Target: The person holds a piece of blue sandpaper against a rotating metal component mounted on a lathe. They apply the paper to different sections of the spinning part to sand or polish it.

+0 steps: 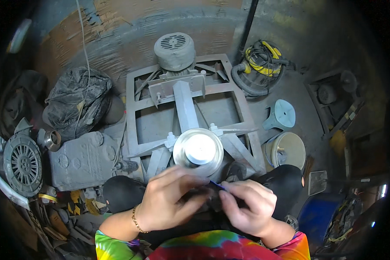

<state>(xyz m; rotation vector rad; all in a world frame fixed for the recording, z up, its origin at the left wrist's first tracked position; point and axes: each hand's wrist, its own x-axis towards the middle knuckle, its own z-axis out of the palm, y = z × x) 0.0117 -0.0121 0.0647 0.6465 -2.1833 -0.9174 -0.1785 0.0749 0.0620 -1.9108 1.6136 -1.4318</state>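
My right hand (249,203) pinches a thin, dark strip with a blue edge (217,186) between thumb and fingers. Facing it from the left, my left hand (171,199) has its fingers curled, and motion smears their tips. Whatever those fingers hold is hidden or too small to make out. Both hands are above my lap, on the near side of a shiny round metal wheel (181,148) with a bright, pale disc-shaped top (200,148). The wheel is mounted at the near end of a dusty metal frame (132,123).
An electric motor (174,54) stands at the frame's far end. To the right are a yellow-and-black vacuum cleaner (264,60), a pale blue stool (284,114) and a white bucket (294,149). Leftward lie a dusty grey case (80,162), a round grille (24,164) and a black bag (80,93).
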